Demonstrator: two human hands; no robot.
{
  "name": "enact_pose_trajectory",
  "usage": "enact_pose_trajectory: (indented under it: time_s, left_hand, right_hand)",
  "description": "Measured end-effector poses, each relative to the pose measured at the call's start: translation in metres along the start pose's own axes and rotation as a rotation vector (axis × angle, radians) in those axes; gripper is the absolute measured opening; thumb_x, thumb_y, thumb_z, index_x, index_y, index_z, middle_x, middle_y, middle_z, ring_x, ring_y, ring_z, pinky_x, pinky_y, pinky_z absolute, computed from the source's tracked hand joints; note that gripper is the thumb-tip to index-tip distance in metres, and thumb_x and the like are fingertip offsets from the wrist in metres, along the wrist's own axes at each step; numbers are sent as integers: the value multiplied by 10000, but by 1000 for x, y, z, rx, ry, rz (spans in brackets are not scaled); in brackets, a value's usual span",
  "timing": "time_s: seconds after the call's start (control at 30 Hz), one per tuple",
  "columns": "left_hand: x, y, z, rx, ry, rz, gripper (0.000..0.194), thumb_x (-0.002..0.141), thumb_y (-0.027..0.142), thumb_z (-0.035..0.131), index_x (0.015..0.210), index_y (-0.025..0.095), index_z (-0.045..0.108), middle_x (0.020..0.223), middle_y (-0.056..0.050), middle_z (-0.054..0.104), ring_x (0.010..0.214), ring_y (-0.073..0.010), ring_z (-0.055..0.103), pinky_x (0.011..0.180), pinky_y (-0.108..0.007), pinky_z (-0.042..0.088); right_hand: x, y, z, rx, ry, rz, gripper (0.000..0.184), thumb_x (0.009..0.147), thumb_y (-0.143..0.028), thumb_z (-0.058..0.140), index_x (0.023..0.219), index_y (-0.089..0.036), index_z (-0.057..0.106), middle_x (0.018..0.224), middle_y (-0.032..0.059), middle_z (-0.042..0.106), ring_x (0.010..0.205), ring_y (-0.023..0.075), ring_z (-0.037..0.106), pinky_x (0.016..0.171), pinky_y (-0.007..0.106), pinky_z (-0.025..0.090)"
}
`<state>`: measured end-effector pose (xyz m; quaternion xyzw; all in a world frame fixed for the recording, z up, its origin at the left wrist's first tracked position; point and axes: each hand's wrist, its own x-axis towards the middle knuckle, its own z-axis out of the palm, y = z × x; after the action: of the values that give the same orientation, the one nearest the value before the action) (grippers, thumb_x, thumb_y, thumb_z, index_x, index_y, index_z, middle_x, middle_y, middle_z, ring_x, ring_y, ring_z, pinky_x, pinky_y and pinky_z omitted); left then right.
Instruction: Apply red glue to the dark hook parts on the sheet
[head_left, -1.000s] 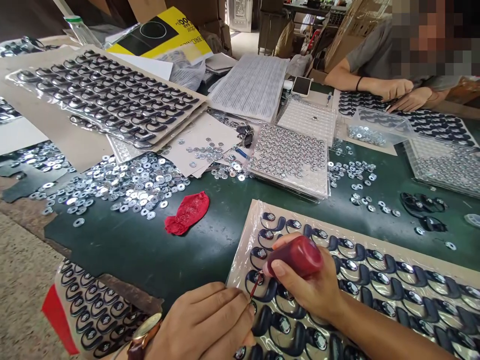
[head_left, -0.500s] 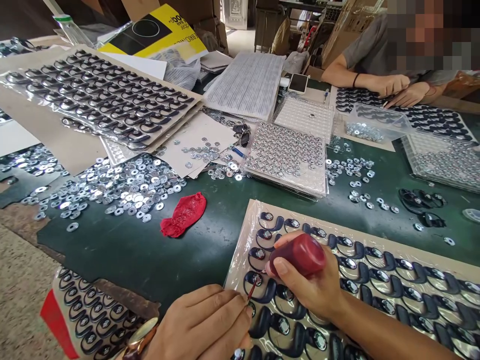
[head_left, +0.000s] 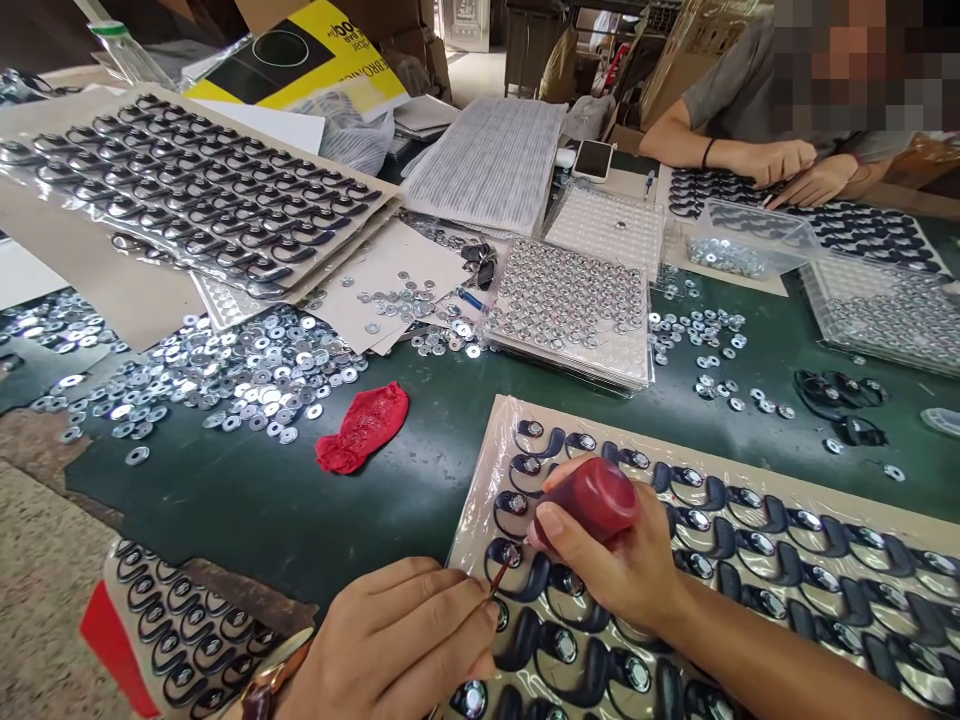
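My right hand (head_left: pixel 630 560) is wrapped round a dark red squeeze bottle (head_left: pixel 600 500), tilted so its narrow nozzle points down and left. Between the fingers of my left hand (head_left: pixel 405 625) is a thin reddish-brown pointed stick (head_left: pixel 499 572); whether it is a brush or a pick I cannot tell. Its tip is at the silver centre of a black looped part (head_left: pixel 511 553). Both hands are over a film-covered card sheet (head_left: pixel 491 445) bearing rows of these parts. The nozzle is close to the same part; whether it touches I cannot tell.
A red cloth pouch (head_left: pixel 364 425) lies left of the sheet. Loose metal washers (head_left: pixel 277 370) are heaped on the green table (head_left: pixel 360 520). Stacked trays of round metal pieces (head_left: pixel 574 300) stand behind. Across the table a person's hands (head_left: pixel 799 170) work on another sheet.
The view has shifted slightly. My right hand and the bottle have moved a little left, bringing the nozzle nearer the stick's tip. My left hand keeps its grip on the stick.
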<state>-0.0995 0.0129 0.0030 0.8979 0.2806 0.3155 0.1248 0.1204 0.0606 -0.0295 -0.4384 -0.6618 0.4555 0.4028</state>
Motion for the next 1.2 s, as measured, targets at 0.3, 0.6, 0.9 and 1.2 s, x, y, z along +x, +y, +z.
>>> enact_pose_trajectory:
  time_s: [0.3,0.6,0.9,1.2]
  left_hand:
    - [4,2,1,-18,42,-76,177,923,130,472,995,89,628,924,-67,719,821,-143,684,775,-250,561]
    - [4,2,0,-100,50,-123,188,912,107,477,998,71,640,920,-88,714,845,-158,681,775,-270,558]
    - [0,-5,4,-327,61,-389,197,869,58,516,1003,148,629,914,-47,699,823,-141,667,719,-245,529]
    - [0,-10,9,-440,110,-462,166,884,72,520,963,160,637,892,-37,696,811,-130,665,701,-225,529]
  right_hand:
    - [0,-2,-3,10,-26,7,113,825,-284,626,860,-181,598,556,-2,634,469,149,607,453,264,508]
    - [0,-4,-2,15,-49,-5,108,823,-284,617,857,-183,601,547,-8,623,469,143,604,448,247,499]
    - [1,-9,-2,-46,-53,-162,135,792,-294,662,849,-181,615,615,3,660,525,151,645,513,245,532]
    - [3,-19,-4,-252,-104,-431,384,657,-403,799,904,-186,600,707,21,714,555,168,672,517,257,534]
